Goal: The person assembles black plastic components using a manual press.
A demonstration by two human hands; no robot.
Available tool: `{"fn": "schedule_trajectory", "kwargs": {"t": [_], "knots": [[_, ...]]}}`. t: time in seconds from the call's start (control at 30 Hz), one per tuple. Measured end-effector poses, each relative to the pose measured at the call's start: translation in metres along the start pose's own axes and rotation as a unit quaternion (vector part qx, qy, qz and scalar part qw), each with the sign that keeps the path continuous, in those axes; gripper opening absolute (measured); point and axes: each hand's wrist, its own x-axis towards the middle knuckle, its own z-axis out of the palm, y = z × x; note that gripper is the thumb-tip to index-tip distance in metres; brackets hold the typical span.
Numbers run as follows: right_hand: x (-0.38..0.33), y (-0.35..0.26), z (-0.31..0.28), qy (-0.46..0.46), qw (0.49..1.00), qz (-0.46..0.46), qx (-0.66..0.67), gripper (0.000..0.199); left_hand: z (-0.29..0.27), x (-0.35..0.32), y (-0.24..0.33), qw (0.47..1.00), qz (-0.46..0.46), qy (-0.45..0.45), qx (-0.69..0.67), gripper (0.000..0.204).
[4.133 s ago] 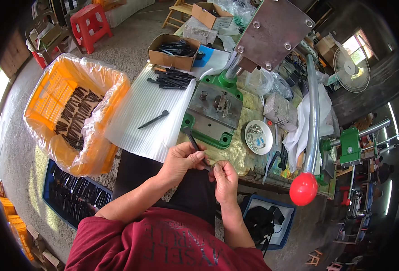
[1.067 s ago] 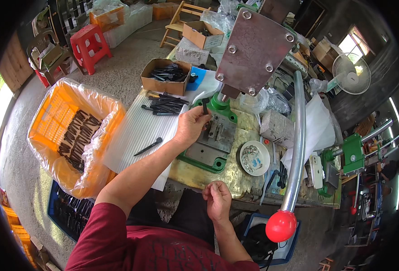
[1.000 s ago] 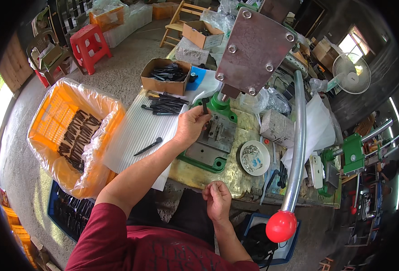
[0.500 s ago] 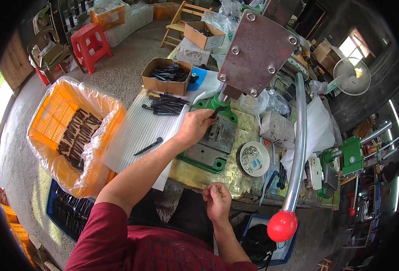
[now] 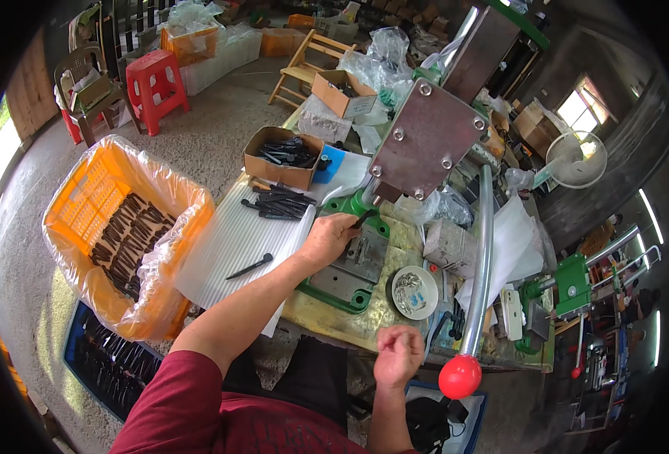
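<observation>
Over the press base (image 5: 338, 286), which is green with a steel fixture (image 5: 361, 253), my left hand (image 5: 328, 240) is closed on a black part (image 5: 364, 218). Only a short end of that part shows past the fingers. My right hand (image 5: 397, 356) hangs in front of the bench edge, just below a white bowl (image 5: 414, 293) of small shiny metal pieces. Its fingers are curled together, and anything between them is hidden. A black rod with a round head (image 5: 249, 266) lies alone on the white foam sheet (image 5: 213, 253). Farther up that sheet is a pile of similar black rods (image 5: 277, 202).
The press head plate (image 5: 429, 140) stands above the base, and its lever with a red ball (image 5: 460, 377) reaches down on the right. A cardboard box (image 5: 281, 155) of black parts sits behind the pile. At left stands a plastic-lined orange crate (image 5: 84, 208); a concrete block (image 5: 450, 246) is beside the bowl.
My right hand has moved right, toward the bowl, with its fingers still curled. My left hand stays at the fixture with the black part. The whole view has shifted slightly.
</observation>
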Motion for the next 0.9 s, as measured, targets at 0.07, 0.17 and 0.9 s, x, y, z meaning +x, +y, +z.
{"fn": "schedule_trajectory", "kwargs": {"t": [0.07,0.17,0.9], "knots": [[0.010,-0.014,0.001,-0.013,0.998,-0.061,-0.002,0.016,-0.001,0.000,-0.001,1.000,-0.004,0.001,-0.005,0.012],[0.024,-0.040,0.004,-0.004,0.986,-0.161,-0.048,0.020,-0.002,0.000,0.000,1.000,-0.008,0.000,-0.011,0.013],[0.056,-0.152,0.082,-0.292,0.814,-0.363,-0.347,0.035,0.003,-0.001,-0.006,0.999,0.040,0.035,-0.007,0.013]]}}
